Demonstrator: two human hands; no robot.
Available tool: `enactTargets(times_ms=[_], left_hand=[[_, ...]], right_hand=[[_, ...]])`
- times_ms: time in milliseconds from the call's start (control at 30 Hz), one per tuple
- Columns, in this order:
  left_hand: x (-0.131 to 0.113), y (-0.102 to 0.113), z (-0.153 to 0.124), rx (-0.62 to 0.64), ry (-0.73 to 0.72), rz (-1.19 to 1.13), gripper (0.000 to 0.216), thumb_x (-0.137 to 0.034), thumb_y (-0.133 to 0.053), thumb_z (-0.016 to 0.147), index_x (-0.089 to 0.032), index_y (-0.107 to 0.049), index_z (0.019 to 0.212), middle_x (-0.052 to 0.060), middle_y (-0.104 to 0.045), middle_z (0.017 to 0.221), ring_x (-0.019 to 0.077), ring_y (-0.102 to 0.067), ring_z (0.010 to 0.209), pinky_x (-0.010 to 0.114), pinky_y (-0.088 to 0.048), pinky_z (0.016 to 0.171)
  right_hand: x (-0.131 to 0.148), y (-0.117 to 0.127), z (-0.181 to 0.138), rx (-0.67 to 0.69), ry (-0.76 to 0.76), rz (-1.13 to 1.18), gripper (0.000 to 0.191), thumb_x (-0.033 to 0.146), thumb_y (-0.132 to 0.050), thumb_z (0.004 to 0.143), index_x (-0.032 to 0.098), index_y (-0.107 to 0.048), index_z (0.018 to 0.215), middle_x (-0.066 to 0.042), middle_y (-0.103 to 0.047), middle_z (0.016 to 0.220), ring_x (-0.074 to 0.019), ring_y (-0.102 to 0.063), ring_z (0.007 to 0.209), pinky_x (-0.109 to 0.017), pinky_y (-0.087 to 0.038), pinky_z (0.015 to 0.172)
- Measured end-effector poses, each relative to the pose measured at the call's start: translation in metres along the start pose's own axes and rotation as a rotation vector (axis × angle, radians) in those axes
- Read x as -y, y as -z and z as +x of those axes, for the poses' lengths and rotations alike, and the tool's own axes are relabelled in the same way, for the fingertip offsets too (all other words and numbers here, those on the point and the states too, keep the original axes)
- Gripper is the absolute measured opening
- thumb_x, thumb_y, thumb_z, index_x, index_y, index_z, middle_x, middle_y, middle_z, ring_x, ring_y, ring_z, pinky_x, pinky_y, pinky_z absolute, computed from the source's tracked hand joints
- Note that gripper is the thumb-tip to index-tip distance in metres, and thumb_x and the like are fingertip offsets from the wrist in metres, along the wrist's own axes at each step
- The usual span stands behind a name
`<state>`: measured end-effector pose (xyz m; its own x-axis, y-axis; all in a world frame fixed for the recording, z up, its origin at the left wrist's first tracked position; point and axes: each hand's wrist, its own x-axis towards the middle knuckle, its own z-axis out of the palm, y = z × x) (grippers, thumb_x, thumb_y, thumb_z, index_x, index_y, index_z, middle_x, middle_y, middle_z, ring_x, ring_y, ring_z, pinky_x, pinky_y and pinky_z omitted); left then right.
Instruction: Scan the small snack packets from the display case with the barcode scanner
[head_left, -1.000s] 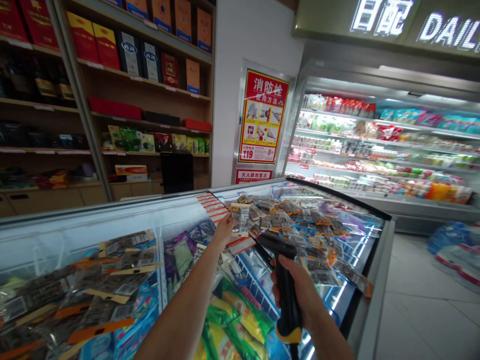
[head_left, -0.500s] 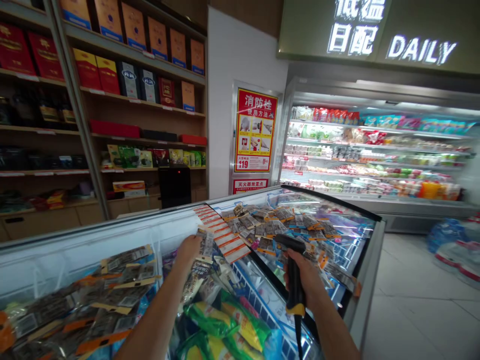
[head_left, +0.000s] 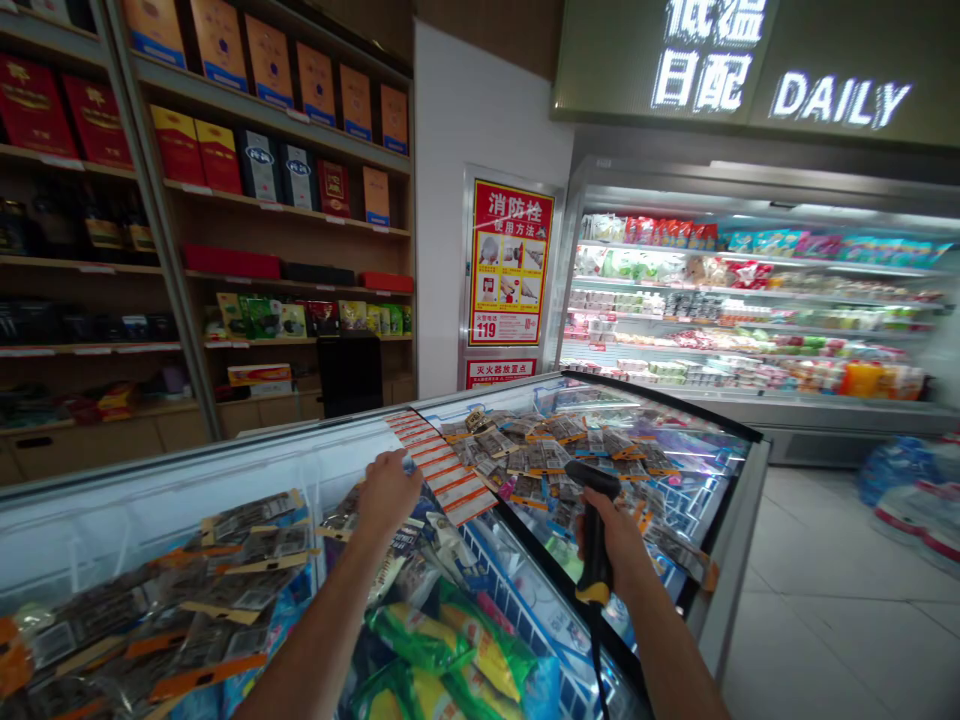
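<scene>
My left hand [head_left: 386, 490] reaches palm down over the open middle of a chest freezer [head_left: 739, 520]. Its fingers are curled round a small clear packet [head_left: 339, 521] that sticks out to its left. My right hand [head_left: 619, 540] grips a black barcode scanner [head_left: 592, 500] with a yellow band, held upright above the freezer's right glass lid. Several small packets [head_left: 555, 445] lie scattered on that lid, and more packets [head_left: 187, 580] cover the left lid. A row of orange and white labels [head_left: 442, 475] runs along the lid's edge between my hands.
Green and yellow bags [head_left: 450, 640] fill the open freezer below my arms. Wooden shelves of boxed goods [head_left: 255, 160] stand behind the freezer, and a red poster [head_left: 510, 260] hangs on the wall. A lit open chiller [head_left: 750, 320] lines the right wall. Wrapped bottle packs [head_left: 907, 490] sit on the floor.
My left hand has pulled back from the right lid with a packet and now hangs over the open middle. The scanner has shifted slightly right. The view has tilted upward.
</scene>
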<state>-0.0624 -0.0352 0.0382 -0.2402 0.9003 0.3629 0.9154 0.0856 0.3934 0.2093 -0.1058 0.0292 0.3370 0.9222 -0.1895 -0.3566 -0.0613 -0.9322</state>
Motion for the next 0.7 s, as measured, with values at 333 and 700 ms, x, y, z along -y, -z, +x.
enactTargets(times_ms=[333,700], left_hand=[[-0.095,-0.086,0.002,0.156,-0.086,-0.08,0.037,-0.035,-0.05,0.075,-0.014,-0.052,0.106,0.014,-0.057,0.109,0.0283,-0.048,0.107,0.039,-0.037,0.085],[-0.075,-0.084,0.01,0.196,0.064,-0.663,0.052,0.0,-0.05,0.064,-0.017,-0.048,0.113,0.005,-0.062,0.1,0.0163,-0.058,0.089,0.025,-0.043,0.076]], right_hand=[[-0.021,-0.011,-0.004,-0.053,0.043,-0.003,0.031,0.043,-0.065,0.062,0.017,-0.05,0.055,0.003,-0.053,0.039,-0.0101,-0.046,0.029,-0.021,-0.036,0.026],[-0.025,-0.014,-0.009,-0.044,0.084,-0.018,0.035,0.047,-0.066,0.06,0.017,-0.048,0.054,0.004,-0.05,0.038,-0.0103,-0.045,0.03,-0.021,-0.036,0.026]])
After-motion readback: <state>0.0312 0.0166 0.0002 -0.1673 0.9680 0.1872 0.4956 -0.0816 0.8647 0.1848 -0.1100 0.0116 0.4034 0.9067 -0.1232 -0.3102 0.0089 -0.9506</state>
